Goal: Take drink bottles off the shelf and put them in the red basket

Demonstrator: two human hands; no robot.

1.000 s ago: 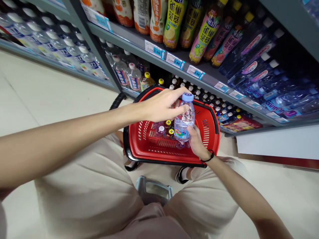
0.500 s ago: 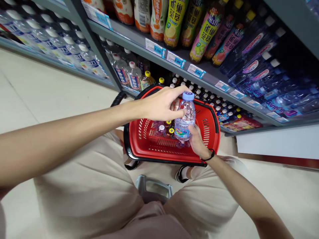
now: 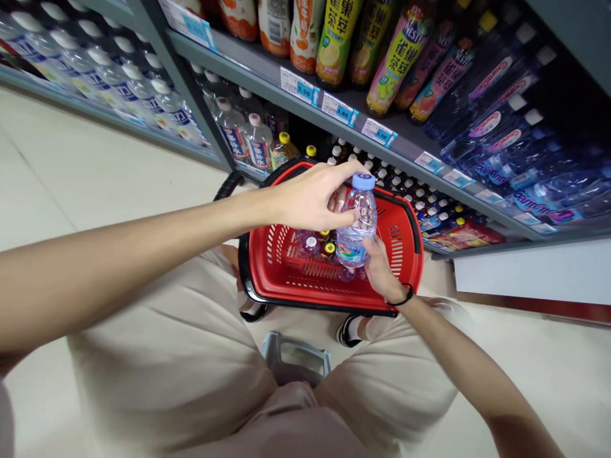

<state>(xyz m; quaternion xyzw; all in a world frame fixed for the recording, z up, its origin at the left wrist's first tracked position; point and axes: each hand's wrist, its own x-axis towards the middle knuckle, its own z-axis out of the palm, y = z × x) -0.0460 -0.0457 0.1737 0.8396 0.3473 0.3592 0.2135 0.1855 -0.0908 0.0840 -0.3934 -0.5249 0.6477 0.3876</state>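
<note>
Head view, one record. Landmark: red basket, black-rimmed, on the floor before the wearer's knees.

Item 1: clear bottle, blue cap on and uppermost, label near the base; located above the red basket, not resting in it.

Item 2: left hand, over the red basket; thumb laid across the bottle's upper body, fingers curled behind it. Grip narrow, around the bottle.

Item 3: right hand, over the red basket's right side, black band at the wrist; thumb against the lower body, grip closed about the base. Its remaining fingers were hidden.

Item 4: yellow-capped bottles and a white-capped bottle, inside the red basket.

Item 5: drinks shelf, beyond the red basket, stocked with tea bottles.

Step in hand, as judged: two-handed handling of the capped bottle. The next move seemed to call for steady support at the base before either hand let go, with care for the bottles below.
</note>
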